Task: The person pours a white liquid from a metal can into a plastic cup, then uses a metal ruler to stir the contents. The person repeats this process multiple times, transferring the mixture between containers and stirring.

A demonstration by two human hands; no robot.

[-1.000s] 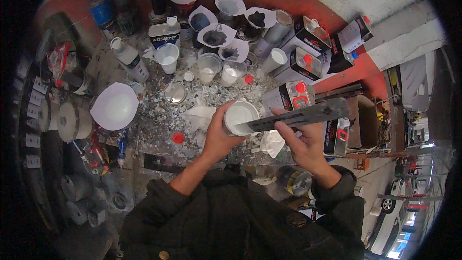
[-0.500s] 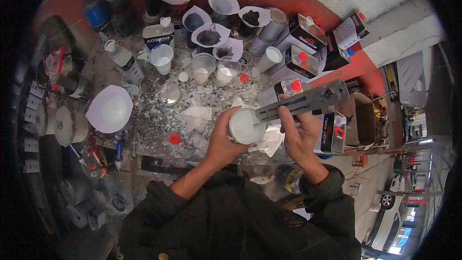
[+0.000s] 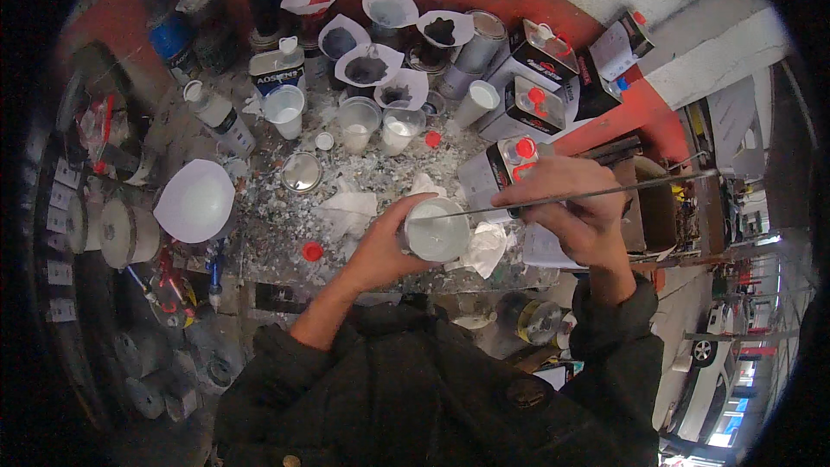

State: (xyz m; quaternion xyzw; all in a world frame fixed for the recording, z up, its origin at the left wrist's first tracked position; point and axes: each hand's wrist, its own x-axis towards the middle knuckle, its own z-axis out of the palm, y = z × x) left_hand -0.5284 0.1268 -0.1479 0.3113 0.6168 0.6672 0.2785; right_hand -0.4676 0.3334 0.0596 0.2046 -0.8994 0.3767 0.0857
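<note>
My left hand (image 3: 378, 249) wraps round a plastic cup (image 3: 439, 246) of whitish liquid, above the bench's front part. In my right hand (image 3: 577, 203) is a long flat metal mixing stick (image 3: 661, 182), gripped near its middle. Seen nearly edge-on, the stick slants down to the left, and its lower end is inside the cup, at the liquid. A crumpled white wipe (image 3: 486, 246) lies just right of the cup. Behind my right hand stands a rectangular can with a red cap (image 3: 526, 149), partly hidden by the fingers.
Plastic cups (image 3: 358, 125) and several cans topped with paper strainers (image 3: 370, 67) stand along the back. Rectangular cans (image 3: 519, 110) crowd the right rear. A round lid (image 3: 303, 172) and a red cap (image 3: 312, 252) lie on the paint-spattered bench (image 3: 268, 225). A large strainer (image 3: 195, 201) sits left.
My right hand has moved right and turned the stick from its broad face to nearly edge-on. My left hand still holds the cup. The whole view has shifted slightly.
</note>
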